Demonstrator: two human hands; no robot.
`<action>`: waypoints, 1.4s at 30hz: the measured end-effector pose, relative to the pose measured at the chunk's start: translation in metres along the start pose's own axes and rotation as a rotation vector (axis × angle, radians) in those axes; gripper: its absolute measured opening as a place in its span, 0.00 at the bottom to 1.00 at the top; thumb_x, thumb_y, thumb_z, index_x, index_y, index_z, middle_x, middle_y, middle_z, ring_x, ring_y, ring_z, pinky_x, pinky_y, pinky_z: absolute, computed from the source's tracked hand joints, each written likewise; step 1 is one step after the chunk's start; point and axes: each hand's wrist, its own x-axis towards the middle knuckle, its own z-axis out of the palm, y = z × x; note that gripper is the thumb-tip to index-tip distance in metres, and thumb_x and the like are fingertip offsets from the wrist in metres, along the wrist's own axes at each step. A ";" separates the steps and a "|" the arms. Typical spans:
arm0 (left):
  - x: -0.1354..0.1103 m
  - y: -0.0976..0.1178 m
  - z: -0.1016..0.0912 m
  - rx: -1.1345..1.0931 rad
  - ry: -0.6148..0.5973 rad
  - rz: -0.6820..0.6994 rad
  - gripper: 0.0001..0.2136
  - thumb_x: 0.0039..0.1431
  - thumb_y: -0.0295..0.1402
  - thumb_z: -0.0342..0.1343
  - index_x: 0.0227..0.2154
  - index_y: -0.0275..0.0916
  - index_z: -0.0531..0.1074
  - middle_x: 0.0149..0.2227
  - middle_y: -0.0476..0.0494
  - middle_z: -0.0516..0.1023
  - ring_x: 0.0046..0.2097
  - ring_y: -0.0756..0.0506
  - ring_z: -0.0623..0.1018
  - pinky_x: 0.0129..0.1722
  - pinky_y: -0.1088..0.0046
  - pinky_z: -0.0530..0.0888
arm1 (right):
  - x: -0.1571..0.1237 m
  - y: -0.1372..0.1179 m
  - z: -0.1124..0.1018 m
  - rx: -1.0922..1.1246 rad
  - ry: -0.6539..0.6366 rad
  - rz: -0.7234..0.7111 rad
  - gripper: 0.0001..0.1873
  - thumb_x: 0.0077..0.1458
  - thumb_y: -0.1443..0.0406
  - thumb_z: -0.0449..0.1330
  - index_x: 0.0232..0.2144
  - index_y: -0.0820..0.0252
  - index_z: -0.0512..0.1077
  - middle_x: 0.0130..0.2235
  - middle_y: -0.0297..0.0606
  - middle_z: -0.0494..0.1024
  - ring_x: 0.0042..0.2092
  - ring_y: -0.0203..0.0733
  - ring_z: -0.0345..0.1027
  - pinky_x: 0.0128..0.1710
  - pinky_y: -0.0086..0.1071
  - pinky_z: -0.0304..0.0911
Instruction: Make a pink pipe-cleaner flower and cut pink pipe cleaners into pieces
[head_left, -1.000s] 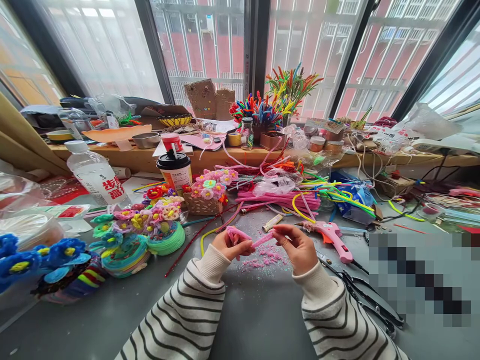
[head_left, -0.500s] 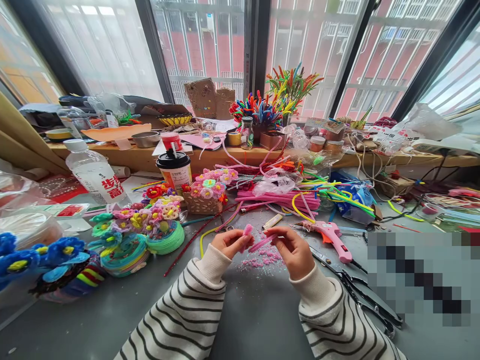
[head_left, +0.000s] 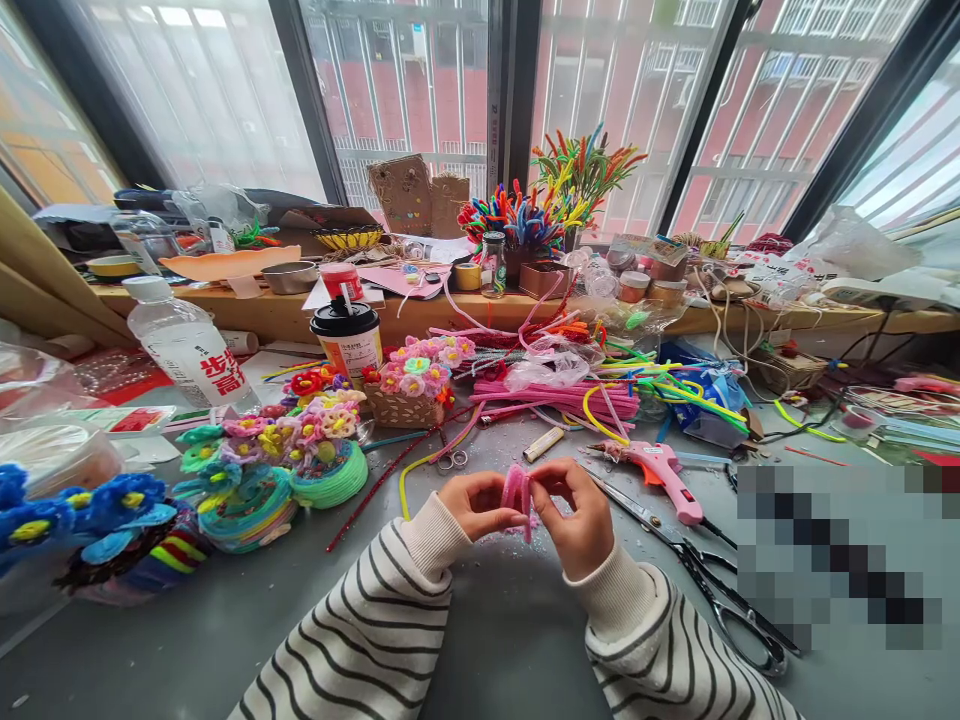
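Between my two hands is a pink pipe cleaner [head_left: 517,492], bent into loops and held just above the table. My left hand [head_left: 480,505] pinches its left side between thumb and fingers. On the other side, the fingertips of my right hand [head_left: 574,508] are closed on the pipe cleaner too. Pink fuzz clippings [head_left: 534,522] lie on the table, partly hidden behind the hands. To the right of my right hand is a large pair of scissors [head_left: 694,560]. A pink glue gun [head_left: 664,475] lies just beyond it.
Pipe-cleaner flowers [head_left: 285,430] crowd the left, near a water bottle [head_left: 187,345] and a lidded cup [head_left: 346,335]. A bundle of pink pipe cleaners [head_left: 555,400] lies behind the hands, with small scissors [head_left: 451,460] and a lighter [head_left: 543,444] closer in. A cluttered ledge runs below the window.
My hands have come closer together. The pink pipe cleaner, held apart as a fuzzy end and a straight length before, now shows as upright loops between them.
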 end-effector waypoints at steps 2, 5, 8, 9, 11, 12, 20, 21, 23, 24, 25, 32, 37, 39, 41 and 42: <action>-0.001 -0.001 0.002 0.010 -0.007 0.016 0.13 0.33 0.29 0.59 0.26 0.33 0.68 0.22 0.49 0.71 0.26 0.51 0.70 0.29 0.75 0.68 | -0.003 0.000 0.004 0.017 0.009 0.020 0.03 0.45 0.70 0.51 0.26 0.61 0.63 0.25 0.35 0.66 0.26 0.35 0.63 0.26 0.29 0.63; -0.002 -0.003 0.005 0.074 0.023 0.056 0.11 0.36 0.31 0.58 0.26 0.32 0.68 0.22 0.48 0.70 0.26 0.50 0.70 0.30 0.74 0.68 | -0.006 -0.002 0.007 0.019 0.010 0.003 0.03 0.45 0.70 0.51 0.26 0.61 0.63 0.26 0.35 0.66 0.27 0.35 0.63 0.25 0.28 0.63; -0.002 -0.004 0.004 0.093 0.045 0.078 0.11 0.38 0.32 0.56 0.26 0.32 0.69 0.21 0.48 0.70 0.25 0.51 0.70 0.28 0.76 0.68 | -0.006 -0.003 0.007 -0.018 0.029 -0.037 0.04 0.46 0.70 0.51 0.27 0.61 0.63 0.26 0.35 0.66 0.28 0.35 0.62 0.26 0.28 0.63; -0.002 -0.004 0.003 0.102 0.041 0.074 0.11 0.38 0.33 0.56 0.27 0.32 0.69 0.21 0.48 0.70 0.24 0.51 0.70 0.27 0.76 0.67 | -0.006 -0.003 0.006 -0.034 0.038 -0.052 0.04 0.46 0.70 0.51 0.28 0.61 0.63 0.26 0.35 0.65 0.28 0.35 0.62 0.26 0.29 0.63; -0.001 -0.003 0.000 0.168 0.048 0.077 0.10 0.39 0.33 0.55 0.27 0.33 0.70 0.21 0.47 0.70 0.23 0.51 0.70 0.25 0.77 0.67 | -0.004 -0.002 0.004 -0.064 0.052 -0.088 0.04 0.46 0.71 0.50 0.27 0.61 0.63 0.27 0.36 0.65 0.29 0.35 0.61 0.27 0.29 0.63; -0.001 -0.003 -0.002 0.233 0.059 0.090 0.10 0.40 0.33 0.55 0.27 0.33 0.71 0.21 0.46 0.71 0.23 0.51 0.70 0.25 0.76 0.67 | -0.004 -0.002 0.004 -0.079 0.055 -0.109 0.04 0.46 0.71 0.50 0.27 0.60 0.63 0.27 0.36 0.65 0.29 0.36 0.61 0.27 0.29 0.62; -0.003 0.005 -0.005 0.627 0.175 0.320 0.09 0.43 0.34 0.52 0.23 0.33 0.73 0.19 0.45 0.71 0.21 0.52 0.69 0.22 0.79 0.66 | -0.002 0.002 0.002 -0.186 0.103 -0.285 0.07 0.46 0.74 0.50 0.30 0.61 0.62 0.27 0.37 0.66 0.30 0.36 0.61 0.30 0.31 0.62; -0.004 0.006 -0.004 0.601 0.192 0.337 0.09 0.43 0.34 0.52 0.23 0.32 0.72 0.19 0.45 0.71 0.21 0.52 0.69 0.22 0.79 0.67 | -0.002 0.002 0.001 -0.203 0.111 -0.325 0.08 0.46 0.75 0.50 0.31 0.61 0.62 0.28 0.37 0.66 0.31 0.36 0.62 0.31 0.32 0.61; -0.005 0.007 -0.002 0.539 0.199 0.357 0.09 0.44 0.34 0.51 0.22 0.31 0.71 0.19 0.45 0.70 0.20 0.53 0.69 0.21 0.80 0.67 | -0.002 0.002 0.000 -0.232 0.113 -0.395 0.10 0.46 0.76 0.50 0.32 0.61 0.63 0.28 0.38 0.67 0.32 0.37 0.62 0.33 0.33 0.61; -0.005 0.007 -0.001 0.522 0.194 0.368 0.09 0.44 0.34 0.51 0.23 0.31 0.71 0.19 0.46 0.69 0.20 0.53 0.69 0.21 0.80 0.67 | -0.002 0.002 0.000 -0.240 0.106 -0.412 0.11 0.46 0.76 0.50 0.33 0.61 0.63 0.29 0.38 0.67 0.33 0.38 0.62 0.34 0.33 0.61; -0.005 0.008 0.000 0.520 0.178 0.377 0.09 0.44 0.33 0.51 0.23 0.31 0.71 0.19 0.46 0.69 0.20 0.53 0.68 0.21 0.80 0.67 | -0.002 0.001 -0.001 -0.245 0.092 -0.421 0.13 0.46 0.76 0.50 0.35 0.61 0.63 0.30 0.39 0.67 0.33 0.38 0.62 0.34 0.33 0.61; -0.005 0.007 0.002 0.524 -0.043 0.350 0.10 0.46 0.33 0.49 0.23 0.30 0.71 0.21 0.44 0.69 0.24 0.52 0.68 0.24 0.79 0.67 | -0.002 -0.001 -0.007 -0.234 -0.091 -0.424 0.20 0.48 0.75 0.48 0.45 0.60 0.61 0.34 0.42 0.66 0.36 0.38 0.62 0.35 0.30 0.61; -0.006 0.006 0.000 0.431 -0.040 0.269 0.12 0.46 0.34 0.49 0.28 0.29 0.71 0.26 0.40 0.71 0.28 0.49 0.70 0.28 0.76 0.68 | 0.001 -0.001 -0.006 -0.136 -0.096 -0.331 0.17 0.47 0.74 0.50 0.42 0.60 0.64 0.35 0.42 0.68 0.37 0.39 0.63 0.36 0.31 0.61; -0.006 0.006 0.000 0.417 -0.035 0.272 0.12 0.46 0.34 0.50 0.29 0.30 0.71 0.28 0.39 0.71 0.29 0.48 0.71 0.29 0.76 0.68 | 0.002 -0.002 -0.006 -0.112 -0.100 -0.277 0.16 0.47 0.74 0.50 0.40 0.61 0.65 0.34 0.41 0.69 0.36 0.39 0.64 0.35 0.31 0.62; -0.006 0.007 0.000 0.402 -0.065 0.275 0.12 0.46 0.34 0.50 0.29 0.30 0.72 0.27 0.39 0.72 0.29 0.49 0.71 0.29 0.76 0.68 | 0.003 -0.003 -0.006 -0.097 -0.119 -0.251 0.14 0.47 0.73 0.51 0.38 0.61 0.66 0.33 0.41 0.71 0.35 0.39 0.64 0.35 0.31 0.62; -0.006 0.008 0.000 0.390 -0.092 0.270 0.13 0.46 0.35 0.50 0.28 0.29 0.72 0.26 0.40 0.71 0.27 0.49 0.71 0.28 0.77 0.67 | 0.002 -0.003 -0.006 -0.091 -0.125 -0.247 0.13 0.46 0.73 0.51 0.37 0.61 0.67 0.32 0.40 0.71 0.35 0.38 0.65 0.34 0.30 0.62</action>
